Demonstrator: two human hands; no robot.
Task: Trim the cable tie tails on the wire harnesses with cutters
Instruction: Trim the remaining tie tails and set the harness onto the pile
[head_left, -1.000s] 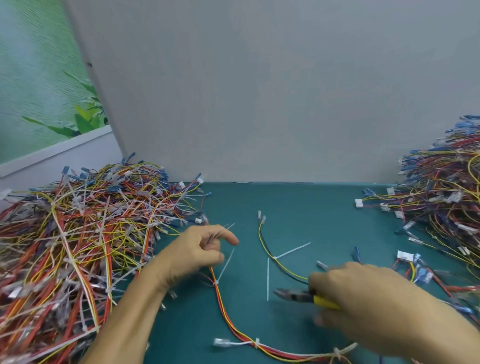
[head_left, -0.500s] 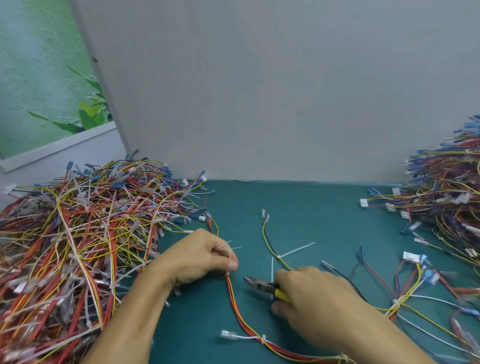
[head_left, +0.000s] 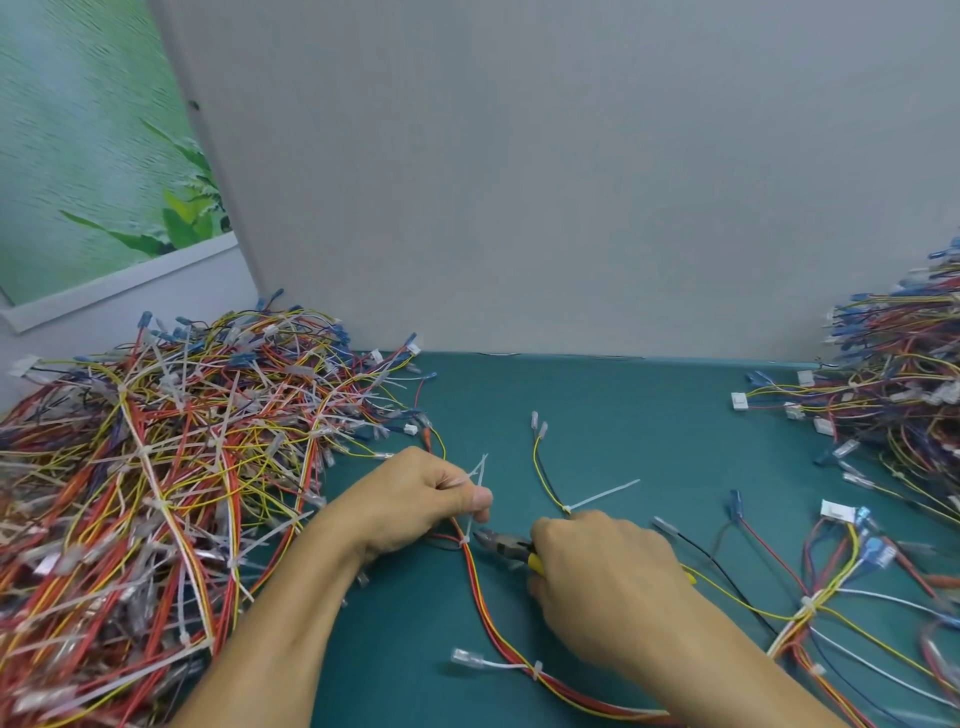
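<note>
- White nylon cable tie tail (head_left: 481, 470) stands just left of the teal mat's (head_left: 623, 415) middle. It is pinched between the thumb and forefinger of the left hand (head_left: 421, 506), and the thumb hides its middle stretch.
- Its long axis runs 6 to 12 o'clock, with the free tip at 12 and the foot at the tie head on the harness (head_left: 480, 603).
- The harness is a bundle of red, orange and yellow wires. It runs from the tie toward 5 o'clock and is cut off by the bottom edge.
- The cutters (head_left: 500, 543) lie at 3 o'clock of the tie head, very near it; contact cannot be made out. Their axis runs 10 to 4 o'clock, with the nose toward 10.
- Only the dark nose and a bit of yellow grip show. The right hand (head_left: 608, 577) has its fingers curled round the handles and covers the rest. Whether the blades are parted is too small to tell.
- A second tie (head_left: 602, 493), on a yellow-black wire at 12 o'clock of the right hand, points its tail toward 2 o'clock.
- The left pile (head_left: 156, 467) at 9 o'clock and the right pile (head_left: 893, 374) at 3 o'clock are tangled harnesses, and both run off the frame.
- A grey partition (head_left: 519, 182) stands at 12 o'clock.
</note>
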